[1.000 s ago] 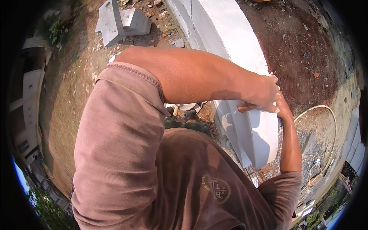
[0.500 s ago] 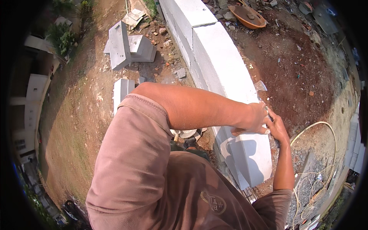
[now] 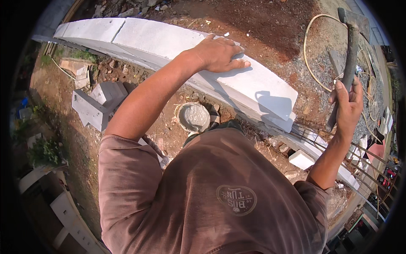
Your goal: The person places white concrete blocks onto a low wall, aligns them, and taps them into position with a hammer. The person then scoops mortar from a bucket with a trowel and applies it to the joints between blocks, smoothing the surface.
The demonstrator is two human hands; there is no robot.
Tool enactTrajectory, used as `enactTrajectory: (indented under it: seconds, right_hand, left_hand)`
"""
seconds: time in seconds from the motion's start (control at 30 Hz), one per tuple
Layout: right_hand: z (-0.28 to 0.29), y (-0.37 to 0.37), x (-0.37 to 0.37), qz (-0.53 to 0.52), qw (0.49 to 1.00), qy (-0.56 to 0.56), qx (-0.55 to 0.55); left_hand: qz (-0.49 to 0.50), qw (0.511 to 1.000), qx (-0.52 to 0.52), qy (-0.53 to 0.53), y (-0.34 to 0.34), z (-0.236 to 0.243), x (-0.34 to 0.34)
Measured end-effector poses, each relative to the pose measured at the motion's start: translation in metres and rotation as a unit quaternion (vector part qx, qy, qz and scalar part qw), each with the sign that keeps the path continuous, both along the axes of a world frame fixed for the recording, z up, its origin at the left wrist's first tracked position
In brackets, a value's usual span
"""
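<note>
Left hand (image 3: 220, 53): flat, palm down, fingers spread on top of the end block (image 3: 249, 86) of the wall; pressing, apparently to steady the block. Arm stretched forward, elbow nearly straight, crossing above the bucket (image 3: 193, 117).
Right hand (image 3: 347, 103): closed round the handle of a hammer (image 3: 350, 51), low on the shaft, head up and raised clear of the block, well apart from it; grip suited to a swing. Forearm upright, elbow bent.
Block: white, last in a curving row, its near end overhanging a lower course; hand shadow on its face.
Bucket: round, grey mortar inside, on the earth just below the wall.
Loose blocks (image 3: 99, 103): grey, on the ground at left.
Hose (image 3: 311, 63): pale loop on gravel beyond the wall, near the hammer.
Rods (image 3: 359, 163): thin, metal, at right.
</note>
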State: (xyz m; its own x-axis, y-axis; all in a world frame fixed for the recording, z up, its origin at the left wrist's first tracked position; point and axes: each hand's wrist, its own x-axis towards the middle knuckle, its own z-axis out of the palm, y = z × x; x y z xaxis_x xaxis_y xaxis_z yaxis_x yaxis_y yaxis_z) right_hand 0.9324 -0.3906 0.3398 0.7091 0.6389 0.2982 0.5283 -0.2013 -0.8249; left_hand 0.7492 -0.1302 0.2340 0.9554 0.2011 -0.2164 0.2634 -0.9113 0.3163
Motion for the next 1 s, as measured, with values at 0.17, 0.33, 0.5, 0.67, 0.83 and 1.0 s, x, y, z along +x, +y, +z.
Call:
enactTrajectory:
  seconds: [0.17, 0.33, 0.5, 0.67, 0.83, 1.0]
  right_hand:
    - [-0.033, -0.083, -0.068, -0.059, 0.98, 0.184, 0.05]
    - [-0.106, -0.167, -0.146, -0.025, 0.907, 0.401, -0.13]
    - [-0.183, -0.187, -0.179, -0.199, 0.846, 0.479, -0.129]
    - [-0.199, -0.123, -0.165, -0.332, 0.821, 0.464, 0.032]
    - [-0.191, -0.108, -0.149, -0.207, 0.876, 0.422, -0.108]
    - [-0.189, -0.116, -0.142, -0.195, 0.874, 0.429, -0.119]
  left_hand:
    - [0.026, 0.997, 0.056, -0.042, -0.013, -0.015, 0.005]
    - [0.01, 0.991, 0.089, -0.098, -0.014, -0.024, -0.003]
    - [0.007, 0.994, 0.069, -0.08, -0.013, -0.026, -0.004]
    - [-0.009, 0.983, 0.066, -0.173, -0.006, -0.039, -0.004]
    - [-0.005, 0.987, 0.054, -0.155, -0.007, -0.035, -0.002]
    - [0.016, 0.994, 0.036, -0.097, -0.008, -0.029, -0.003]
